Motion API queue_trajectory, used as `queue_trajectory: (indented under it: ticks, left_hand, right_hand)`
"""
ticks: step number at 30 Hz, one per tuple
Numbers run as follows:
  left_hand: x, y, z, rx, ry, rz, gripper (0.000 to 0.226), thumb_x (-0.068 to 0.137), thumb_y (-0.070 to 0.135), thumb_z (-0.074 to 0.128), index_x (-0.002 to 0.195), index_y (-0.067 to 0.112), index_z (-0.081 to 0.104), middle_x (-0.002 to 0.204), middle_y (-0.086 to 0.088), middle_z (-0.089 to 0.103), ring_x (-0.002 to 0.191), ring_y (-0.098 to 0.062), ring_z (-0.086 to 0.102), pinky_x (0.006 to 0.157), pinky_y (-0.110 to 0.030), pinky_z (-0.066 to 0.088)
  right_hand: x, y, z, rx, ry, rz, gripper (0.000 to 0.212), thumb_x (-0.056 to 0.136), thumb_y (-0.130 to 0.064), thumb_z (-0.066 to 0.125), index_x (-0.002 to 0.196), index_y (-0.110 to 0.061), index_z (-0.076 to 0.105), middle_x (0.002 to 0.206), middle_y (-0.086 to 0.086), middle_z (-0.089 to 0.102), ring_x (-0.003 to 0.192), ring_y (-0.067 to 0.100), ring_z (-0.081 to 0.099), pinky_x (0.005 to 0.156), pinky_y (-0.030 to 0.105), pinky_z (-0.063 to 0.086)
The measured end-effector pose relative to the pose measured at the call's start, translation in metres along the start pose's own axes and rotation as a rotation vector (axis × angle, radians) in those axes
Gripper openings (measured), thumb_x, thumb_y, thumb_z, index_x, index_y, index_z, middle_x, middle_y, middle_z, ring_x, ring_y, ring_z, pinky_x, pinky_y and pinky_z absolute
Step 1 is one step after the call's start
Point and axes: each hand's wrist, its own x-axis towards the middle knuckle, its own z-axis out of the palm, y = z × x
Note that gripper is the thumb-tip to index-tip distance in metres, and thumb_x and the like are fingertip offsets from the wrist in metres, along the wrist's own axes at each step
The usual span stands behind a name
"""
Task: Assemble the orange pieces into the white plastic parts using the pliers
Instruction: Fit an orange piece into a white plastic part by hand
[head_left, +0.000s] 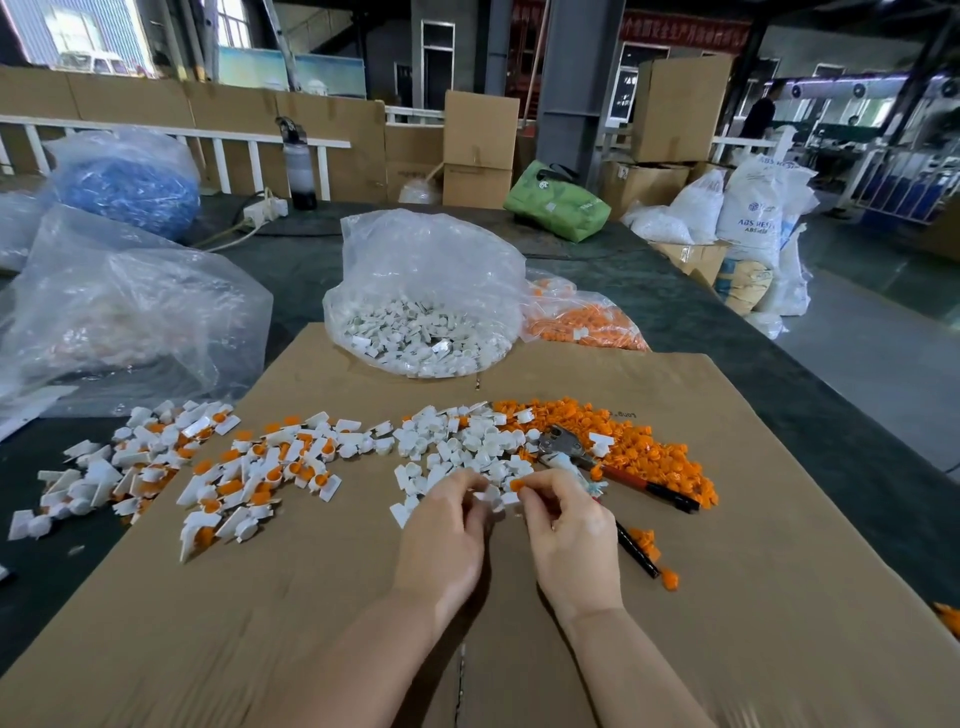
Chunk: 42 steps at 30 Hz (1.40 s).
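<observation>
My left hand (447, 525) pinches a small white plastic part (492, 498) at the middle of the cardboard sheet (727, 597). My right hand (566, 525) pinches an orange piece (517, 485) right beside that white part. The pliers (602, 462) lie on the cardboard just beyond my right hand, red and black handles pointing right, one handle partly under my hand. Loose white parts (457, 441) lie ahead of my hands. A heap of orange pieces (639, 441) spreads to the right. Assembled white-and-orange parts (249, 467) lie scattered to the left.
A clear bag of white parts (426, 322) and a bag of orange pieces (582, 317) stand at the cardboard's far edge. Large plastic bags (119, 306) sit at left, a green bag (558, 200) and a bottle (300, 161) farther back. Cardboard boxes and sacks line the background.
</observation>
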Motion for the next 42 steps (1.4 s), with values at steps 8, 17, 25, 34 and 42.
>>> queue_trajectory:
  ticks: [8,17,25,34,42]
  left_hand:
    - [0.0037,-0.0018,-0.0008,-0.299,-0.044,-0.187,0.023,0.09,0.01,0.057,0.088,0.033,0.059,0.07,-0.006,0.064,0.07,-0.019,0.064,0.068,-0.03,0.049]
    - [0.0001,-0.0026,-0.0024,-0.414,-0.047,-0.191,0.025,0.09,0.003,0.056,0.086,0.027,0.06,0.067,-0.006,0.058,0.062,-0.015,0.063,0.072,-0.034,0.053]
    - [-0.0025,-0.0048,0.0005,-0.418,-0.034,-0.184,0.025,0.088,-0.001,0.058,0.085,0.024,0.06,0.062,0.0,0.056,0.056,-0.008,0.061,0.064,-0.026,0.054]
    - [-0.0016,-0.0024,-0.005,-0.537,-0.038,-0.164,0.028,0.09,-0.002,0.053,0.102,0.021,0.064,0.063,-0.003,0.055,0.062,-0.012,0.061,0.07,-0.026,0.053]
    - [-0.0021,0.0002,-0.0063,-0.524,-0.042,-0.154,0.026,0.09,-0.002,0.053,0.098,0.019,0.065,0.068,-0.007,0.057,0.06,-0.008,0.059,0.064,-0.016,0.05]
  right_hand:
    - [0.0006,0.0029,0.0019,-0.042,-0.111,-0.009,0.005,0.088,-0.017,0.064,0.083,-0.017,0.064,0.08,-0.008,0.065,0.08,0.01,0.059,0.072,0.026,0.048]
    - [-0.002,0.003,0.0058,-0.213,-0.09,-0.113,0.019,0.086,-0.017,0.065,0.07,-0.01,0.057,0.064,-0.001,0.058,0.064,0.018,0.049,0.063,0.03,0.039]
    - [-0.0036,0.0028,0.0061,-0.269,-0.129,-0.159,0.02,0.085,-0.014,0.064,0.069,-0.007,0.054,0.063,0.006,0.059,0.061,0.023,0.049,0.062,0.033,0.037]
    - [-0.0033,-0.0014,0.0012,-0.056,-0.045,-0.158,0.017,0.08,-0.008,0.069,0.095,-0.016,0.066,0.076,-0.01,0.055,0.071,0.006,0.051,0.066,0.019,0.046]
    - [-0.0018,-0.0031,-0.0008,-0.048,-0.153,-0.208,0.028,0.085,-0.005,0.065,0.108,-0.02,0.069,0.088,-0.009,0.057,0.084,0.008,0.054,0.077,0.023,0.049]
